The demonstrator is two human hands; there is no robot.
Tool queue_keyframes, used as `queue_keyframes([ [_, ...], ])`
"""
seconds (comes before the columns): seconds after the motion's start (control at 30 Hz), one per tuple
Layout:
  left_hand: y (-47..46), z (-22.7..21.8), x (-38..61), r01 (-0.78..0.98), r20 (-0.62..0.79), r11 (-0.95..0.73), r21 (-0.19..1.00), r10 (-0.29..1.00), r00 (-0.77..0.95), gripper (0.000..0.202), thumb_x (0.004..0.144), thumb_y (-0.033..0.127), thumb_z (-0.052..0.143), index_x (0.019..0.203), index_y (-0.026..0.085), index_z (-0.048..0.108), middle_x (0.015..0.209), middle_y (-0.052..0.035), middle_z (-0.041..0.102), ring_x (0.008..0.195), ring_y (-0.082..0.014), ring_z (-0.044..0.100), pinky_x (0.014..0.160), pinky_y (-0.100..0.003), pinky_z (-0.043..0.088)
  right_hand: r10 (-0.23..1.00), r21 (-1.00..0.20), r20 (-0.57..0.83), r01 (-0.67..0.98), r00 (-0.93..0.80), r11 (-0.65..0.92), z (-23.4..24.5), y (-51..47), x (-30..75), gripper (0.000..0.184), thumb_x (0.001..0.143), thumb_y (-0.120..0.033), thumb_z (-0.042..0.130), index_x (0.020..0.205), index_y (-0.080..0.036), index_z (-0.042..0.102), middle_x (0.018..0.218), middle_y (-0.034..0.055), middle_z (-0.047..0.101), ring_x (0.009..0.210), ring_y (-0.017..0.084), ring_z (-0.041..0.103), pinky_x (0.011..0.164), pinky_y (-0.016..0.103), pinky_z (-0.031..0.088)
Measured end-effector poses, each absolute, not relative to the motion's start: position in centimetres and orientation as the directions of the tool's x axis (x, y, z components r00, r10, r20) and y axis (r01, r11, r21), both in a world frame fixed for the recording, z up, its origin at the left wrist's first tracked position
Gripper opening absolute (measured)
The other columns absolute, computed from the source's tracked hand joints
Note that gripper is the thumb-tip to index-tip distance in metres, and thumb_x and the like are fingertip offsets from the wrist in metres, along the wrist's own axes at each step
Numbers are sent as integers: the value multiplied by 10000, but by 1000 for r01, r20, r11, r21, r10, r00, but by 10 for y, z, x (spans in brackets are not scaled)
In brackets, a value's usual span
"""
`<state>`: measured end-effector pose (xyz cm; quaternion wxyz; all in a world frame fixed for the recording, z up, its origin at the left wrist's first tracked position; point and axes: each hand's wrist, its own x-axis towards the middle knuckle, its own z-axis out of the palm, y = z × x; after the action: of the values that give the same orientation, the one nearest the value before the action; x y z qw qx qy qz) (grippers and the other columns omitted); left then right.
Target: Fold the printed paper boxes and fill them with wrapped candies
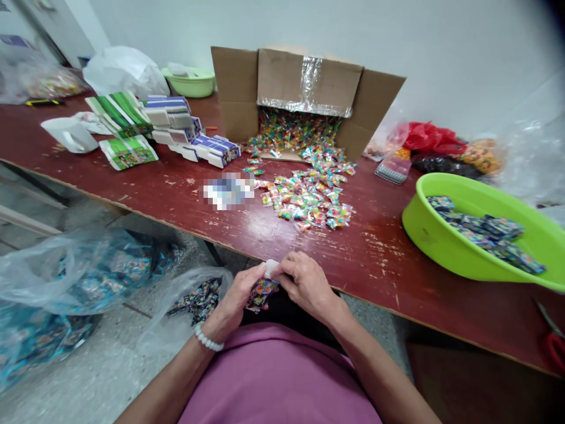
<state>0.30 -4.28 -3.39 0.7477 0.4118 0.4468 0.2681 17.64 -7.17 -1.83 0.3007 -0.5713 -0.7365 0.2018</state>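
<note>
Below the table's front edge, my left hand (pixel 236 300) and my right hand (pixel 304 282) meet over my lap. Both pinch the same small colourful packet (pixel 261 291), which has a white end between my fingertips. A white bead bracelet (pixel 207 340) circles my left wrist. On the red table (pixel 185 194) ahead lies a heap of small colourful candy packets (pixel 309 197), spilling from a tipped cardboard box (pixel 304 88).
A lime green basin (pixel 445 247) holding dark packets stands at the right. Stacked green and blue folded boxes (pixel 150 126), a white jug (pixel 70 135) and a green bowl (pixel 192 82) sit at the back left. Clear bags of packets (pixel 57 294) rest on the floor at left.
</note>
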Motion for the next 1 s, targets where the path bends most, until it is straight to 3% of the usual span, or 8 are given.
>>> queue_keyframes([
  [0.1,-42,-33,2,-98,-430,524,846,779,456,485,769,567,680,950,119,719,776,-68,709,552,-151,603,472,-249,507,959,-763,209,583,-189,281,-20,-68,176,163,916,-172,593,902,-239,742,865,27,591,800,160,561,711,271,437],
  [0.17,-42,-32,2,-172,-446,564,808,776,447,449,754,524,697,963,126,701,746,-62,713,504,-154,606,447,-257,501,984,-894,174,410,-48,178,-23,-65,176,128,882,-220,632,984,-223,710,926,23,594,756,136,563,681,254,458],
  [0.27,-43,-32,3,-263,-479,620,739,759,441,419,738,474,713,978,134,667,697,-51,708,455,-161,602,411,-263,492,995,-985,20,170,100,3,-31,-63,172,379,804,-318,710,1157,-215,619,978,18,615,698,117,557,643,245,485],
  [0.37,-46,-34,7,-305,-495,629,715,764,415,405,748,452,727,992,137,654,703,-42,701,484,-162,613,415,-275,525,1000,-998,-29,60,-11,-28,-37,-63,165,280,869,-382,623,1084,-205,644,922,18,634,698,124,579,610,236,506],
  [0.47,-48,-33,10,-307,-506,630,713,766,396,371,797,440,719,1013,146,654,750,-37,702,530,-157,630,427,-279,555,990,-971,134,206,41,123,-39,-64,161,182,901,-334,579,880,-194,693,877,36,651,707,142,595,600,239,504],
  [0.57,-46,-33,8,-291,-538,680,673,720,438,366,860,461,657,1039,142,644,759,-53,708,498,-155,629,422,-285,556,959,-908,280,332,32,254,-38,-65,163,176,921,-279,570,924,-211,732,844,41,697,740,160,627,711,271,514],
  [0.83,-43,-30,6,-277,-484,667,691,713,508,396,891,489,605,1075,139,633,749,-55,689,451,-137,598,402,-251,518,997,-956,-53,-287,-56,-67,-40,-65,166,346,794,-399,766,1090,-237,685,871,-1,709,697,126,621,629,236,517],
  [1.0,-48,-23,6,-204,-366,520,830,781,506,468,865,484,654,1204,163,633,897,-71,697,717,-175,650,466,-222,540,976,-919,-156,-339,-151,-200,-44,-63,167,264,719,-351,835,894,-187,724,759,-6,687,582,86,560,531,191,454],
])
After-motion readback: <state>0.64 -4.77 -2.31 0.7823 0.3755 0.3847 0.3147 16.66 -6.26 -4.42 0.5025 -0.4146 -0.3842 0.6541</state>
